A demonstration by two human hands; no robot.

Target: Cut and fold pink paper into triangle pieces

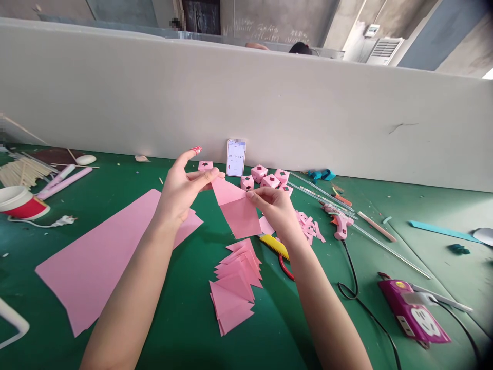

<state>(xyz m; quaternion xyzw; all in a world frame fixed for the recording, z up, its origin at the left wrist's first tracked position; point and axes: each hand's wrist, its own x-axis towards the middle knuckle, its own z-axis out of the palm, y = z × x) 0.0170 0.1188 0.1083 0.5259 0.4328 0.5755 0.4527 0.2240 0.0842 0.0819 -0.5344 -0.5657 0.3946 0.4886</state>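
Note:
A creased pink paper square [241, 213] is held up between both hands above the green table. My left hand [185, 187] pinches its upper left corner between thumb and fingers, with the index finger raised. At the right end of the crease, my right hand [271, 205] pinches the paper. Just below lies a fanned pile of pink paper pieces [234, 288]. Scissors with a yellow serrated part [275, 246] and a red handle lie partly hidden under my right forearm. Large pink sheets [103, 257] extend beneath my left forearm.
Several folded pink paper shapes [269, 181] sit near a propped phone [236, 156] showing a timer. Pink scraps [308, 226], a pink glue gun [341, 221] and clear glue sticks [389, 252] lie right, before a purple power strip [414, 308]. A paper cup [23, 203] stands left. A white partition [246, 103] rises behind.

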